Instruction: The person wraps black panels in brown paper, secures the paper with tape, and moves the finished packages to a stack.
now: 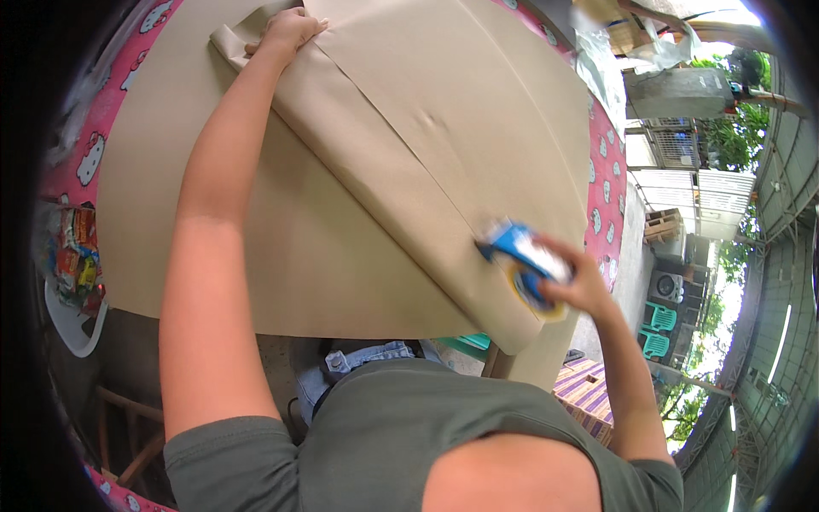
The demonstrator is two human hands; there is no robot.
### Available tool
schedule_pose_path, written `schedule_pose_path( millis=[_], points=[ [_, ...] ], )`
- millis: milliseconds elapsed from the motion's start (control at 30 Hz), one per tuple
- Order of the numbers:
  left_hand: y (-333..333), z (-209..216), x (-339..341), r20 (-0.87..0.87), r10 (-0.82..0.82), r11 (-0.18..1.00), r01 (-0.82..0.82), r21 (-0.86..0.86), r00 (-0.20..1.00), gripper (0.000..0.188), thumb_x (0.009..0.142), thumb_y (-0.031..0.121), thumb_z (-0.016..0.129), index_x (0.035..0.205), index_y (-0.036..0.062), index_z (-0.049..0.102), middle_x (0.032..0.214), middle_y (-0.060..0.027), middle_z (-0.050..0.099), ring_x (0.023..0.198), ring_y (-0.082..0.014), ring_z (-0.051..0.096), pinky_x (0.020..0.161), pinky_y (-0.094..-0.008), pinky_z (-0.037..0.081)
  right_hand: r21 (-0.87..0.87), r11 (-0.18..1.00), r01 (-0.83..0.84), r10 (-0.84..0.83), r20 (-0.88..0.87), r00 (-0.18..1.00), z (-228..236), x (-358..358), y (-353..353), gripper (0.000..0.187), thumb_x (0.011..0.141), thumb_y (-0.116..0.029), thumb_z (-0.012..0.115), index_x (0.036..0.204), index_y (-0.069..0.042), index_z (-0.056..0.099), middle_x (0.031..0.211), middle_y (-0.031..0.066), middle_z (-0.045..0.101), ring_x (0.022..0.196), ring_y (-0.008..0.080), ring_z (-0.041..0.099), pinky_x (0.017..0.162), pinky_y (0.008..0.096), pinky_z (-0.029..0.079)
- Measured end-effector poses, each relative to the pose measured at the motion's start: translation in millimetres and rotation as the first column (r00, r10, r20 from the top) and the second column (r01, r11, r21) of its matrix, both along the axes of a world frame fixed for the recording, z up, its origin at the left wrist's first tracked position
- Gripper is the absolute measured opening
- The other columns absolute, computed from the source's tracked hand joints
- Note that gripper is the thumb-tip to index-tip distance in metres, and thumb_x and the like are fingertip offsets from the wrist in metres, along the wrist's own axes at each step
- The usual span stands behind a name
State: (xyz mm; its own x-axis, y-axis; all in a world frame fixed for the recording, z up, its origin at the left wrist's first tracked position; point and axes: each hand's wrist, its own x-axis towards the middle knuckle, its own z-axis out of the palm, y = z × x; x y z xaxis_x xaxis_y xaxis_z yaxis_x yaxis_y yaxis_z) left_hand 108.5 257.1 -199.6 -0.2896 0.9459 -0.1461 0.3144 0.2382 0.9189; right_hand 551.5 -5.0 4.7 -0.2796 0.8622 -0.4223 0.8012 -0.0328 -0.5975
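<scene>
A large sheet of brown kraft paper (196, 282) covers the table, with a folded flap running diagonally from far left to near right. At the flap's far end, my left hand (290, 32) is closed on the paper, fingers bent over its edge. My right hand (584, 282) grips a blue tape dispenser (516, 243), slightly blurred, over the near right part of the flap. A roll of tape sits in the dispenser. Whether its tip touches the paper, I cannot tell. A long straight seam crosses the paper between my two hands.
Pink patterned cloth (606, 171) shows along the table's edges. At left are colourful packets (77, 247) above a white plastic chair (81, 328). A purple-striped box (589, 388) stands by my right arm. Green chairs (657, 328) stand farther right.
</scene>
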Motion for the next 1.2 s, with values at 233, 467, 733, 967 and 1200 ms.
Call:
schedule_pose_path(
  millis=[233,467,733,967,1200],
  points=[
    [17,-29,-17,-0.224,-0.01,1.0,0.008,-0.008,0.974,0.03,0.072,0.044,0.065,0.082,0.0167,0.064,0.093,-0.0074,0.066,0.1,-0.0266,0.056,0.093,-0.0509,0.029,0.141,0.985,0.095,-0.083,-0.089,0.993,63,-6,2,0.065,0.054,-0.015,0.068,0.116,0.0,0.057,0.101,0.008,0.062,0.091,0.0111,0.057,0.084,0.0247,0.043],
    [-14,28,39,-0.283,0.039,0.983,-0.088,-0.163,0.958,0.03,0.071,0.044,0.066,0.089,0.0207,0.066,0.102,-0.0028,0.065,0.109,-0.025,0.052,0.098,-0.0557,0.018,0.23,0.968,0.105,-0.059,-0.2,0.978,107,-61,59,0.062,0.055,-0.008,0.065,0.116,0.001,0.057,0.094,0.0092,0.063,0.073,0.0089,0.059,0.066,0.021,0.048],
    [-22,35,25,-0.302,0.047,0.978,-0.105,-0.178,0.952,0.032,0.073,0.045,0.063,0.094,0.0209,0.065,0.107,-0.0019,0.063,0.113,-0.0245,0.049,0.099,-0.0545,0.019,0.289,0.957,0.007,0.106,-0.373,0.922,122,-137,92,0.061,0.056,-0.006,0.06,0.117,0.004,0.055,0.083,0.0098,0.063,0.05,0.0105,0.056,0.047,0.0206,0.047],
    [-11,14,5,-0.226,0.077,0.988,-0.105,-0.114,0.971,0.034,0.071,0.044,0.065,0.094,0.0193,0.065,0.107,-0.0033,0.063,0.113,-0.027,0.049,0.1,-0.0553,0.019,0.436,0.9,0.015,0.25,-0.543,0.802,67,-207,126,0.061,0.061,-0.001,0.06,0.121,0.002,0.052,0.083,0.0102,0.062,0.053,0.0114,0.057,0.048,0.0223,0.05],
    [-10,8,17,-0.161,0.01,0.996,-0.023,-0.08,0.987,0.037,0.07,0.044,0.066,0.097,0.0198,0.065,0.109,-0.0026,0.063,0.111,-0.0242,0.052,0.099,-0.0543,0.021,0.551,0.806,-0.216,0.37,-0.184,0.911,-45,-195,138,0.057,0.061,-0.015,0.066,0.116,-0.001,0.057,0.096,0.01,0.063,0.08,0.0167,0.061,0.075,0.0291,0.049]
  ],
)
